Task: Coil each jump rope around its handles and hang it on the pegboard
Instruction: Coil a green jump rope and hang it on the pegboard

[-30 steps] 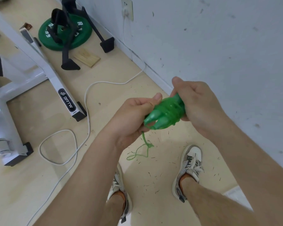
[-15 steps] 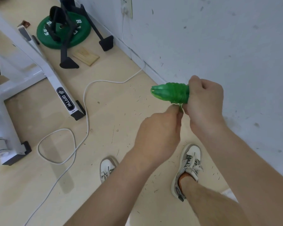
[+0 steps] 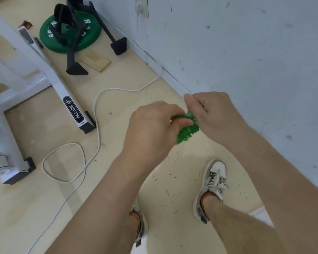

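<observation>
Above the floor (image 3: pixel 44 208), held before me | rope (image 3: pixel 188 132): green coiled bundle, likely light, slick, springy | left hand (image 3: pixel 154 129): my fingers curled, pinching the coils | right hand (image 3: pixel 215 114): curled round its far end | best hold: across the wraps, lest they unwind

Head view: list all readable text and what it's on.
"BRTW": black label on the white machine leg.
"R": white lettering on the green weight plate; its other characters are blurred or hidden by the black stand.
None visible on the green jump rope.
</observation>
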The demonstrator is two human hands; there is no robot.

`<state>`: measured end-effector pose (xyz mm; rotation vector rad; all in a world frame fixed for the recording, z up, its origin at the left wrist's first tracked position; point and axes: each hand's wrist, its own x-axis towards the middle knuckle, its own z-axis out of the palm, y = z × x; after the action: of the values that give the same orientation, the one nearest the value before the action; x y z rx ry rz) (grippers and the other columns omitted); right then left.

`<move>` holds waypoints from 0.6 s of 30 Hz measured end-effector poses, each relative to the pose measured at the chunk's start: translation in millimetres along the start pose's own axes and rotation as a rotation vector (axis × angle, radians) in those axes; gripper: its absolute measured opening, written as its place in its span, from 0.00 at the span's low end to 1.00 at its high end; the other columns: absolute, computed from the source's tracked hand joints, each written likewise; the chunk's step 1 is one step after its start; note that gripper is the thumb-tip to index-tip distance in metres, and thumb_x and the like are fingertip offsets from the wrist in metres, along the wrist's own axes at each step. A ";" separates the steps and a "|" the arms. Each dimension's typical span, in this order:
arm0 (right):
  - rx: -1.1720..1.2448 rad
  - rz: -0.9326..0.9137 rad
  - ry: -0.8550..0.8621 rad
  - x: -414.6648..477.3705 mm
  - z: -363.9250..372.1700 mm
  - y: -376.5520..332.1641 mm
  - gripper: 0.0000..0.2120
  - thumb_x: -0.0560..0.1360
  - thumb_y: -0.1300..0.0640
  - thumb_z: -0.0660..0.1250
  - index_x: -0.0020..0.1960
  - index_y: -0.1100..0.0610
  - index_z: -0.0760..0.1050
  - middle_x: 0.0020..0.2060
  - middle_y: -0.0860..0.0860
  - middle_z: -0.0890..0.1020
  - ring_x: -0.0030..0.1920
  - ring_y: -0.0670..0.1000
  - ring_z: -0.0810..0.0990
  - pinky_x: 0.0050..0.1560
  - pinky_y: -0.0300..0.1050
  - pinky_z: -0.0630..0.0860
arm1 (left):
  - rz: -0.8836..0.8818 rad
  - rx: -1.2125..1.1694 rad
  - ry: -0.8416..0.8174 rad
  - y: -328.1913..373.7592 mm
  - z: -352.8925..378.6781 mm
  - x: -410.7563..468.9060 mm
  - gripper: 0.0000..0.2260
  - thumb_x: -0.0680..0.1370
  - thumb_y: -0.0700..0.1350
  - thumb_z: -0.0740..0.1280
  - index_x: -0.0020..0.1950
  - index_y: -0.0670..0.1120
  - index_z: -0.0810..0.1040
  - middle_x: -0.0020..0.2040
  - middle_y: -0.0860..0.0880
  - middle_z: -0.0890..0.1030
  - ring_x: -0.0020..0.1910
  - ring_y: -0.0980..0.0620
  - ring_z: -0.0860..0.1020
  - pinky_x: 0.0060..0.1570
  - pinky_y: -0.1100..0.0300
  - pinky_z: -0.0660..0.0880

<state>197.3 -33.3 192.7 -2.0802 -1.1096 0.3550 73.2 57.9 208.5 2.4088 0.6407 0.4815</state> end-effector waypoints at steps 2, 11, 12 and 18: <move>-0.023 -0.002 -0.083 -1.7 -0.8 -2.0 0.26 0.83 0.50 0.56 0.26 0.51 0.65 0.20 0.45 0.65 0.25 0.44 0.68 0.28 0.37 0.63 | -0.123 -0.108 -0.034 -0.3 -2.1 1.6 0.04 0.71 0.52 0.73 0.43 0.53 0.85 0.38 0.57 0.83 0.39 0.59 0.78 0.44 0.63 0.74; 0.259 0.101 -0.091 -6.3 -5.9 -16.3 0.29 0.82 0.49 0.58 0.32 0.71 0.69 0.22 0.49 0.65 0.23 0.46 0.63 0.25 0.35 0.60 | -0.572 -0.813 -0.398 -8.8 -18.4 10.1 0.09 0.67 0.48 0.74 0.39 0.42 0.84 0.27 0.52 0.77 0.24 0.57 0.64 0.24 0.67 0.61; 0.288 0.107 -0.068 -6.4 -6.9 -18.6 0.29 0.82 0.49 0.59 0.33 0.71 0.71 0.22 0.50 0.66 0.23 0.45 0.64 0.25 0.34 0.61 | -0.587 -0.860 -0.429 -9.0 -19.0 10.6 0.11 0.65 0.49 0.74 0.39 0.42 0.84 0.28 0.51 0.77 0.24 0.57 0.62 0.24 0.66 0.59; 0.476 0.218 0.141 -4.2 -14.7 -23.6 0.26 0.73 0.41 0.69 0.36 0.65 0.76 0.27 0.60 0.70 0.27 0.50 0.68 0.29 0.39 0.66 | -0.519 -0.954 -0.490 0.6 -9.4 4.9 0.14 0.74 0.52 0.67 0.40 0.41 0.82 0.28 0.47 0.73 0.25 0.53 0.61 0.25 0.62 0.54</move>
<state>188.7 -35.4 219.4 -1.7673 -0.6386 0.5144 72.9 64.3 216.9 1.3084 0.5914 -0.0510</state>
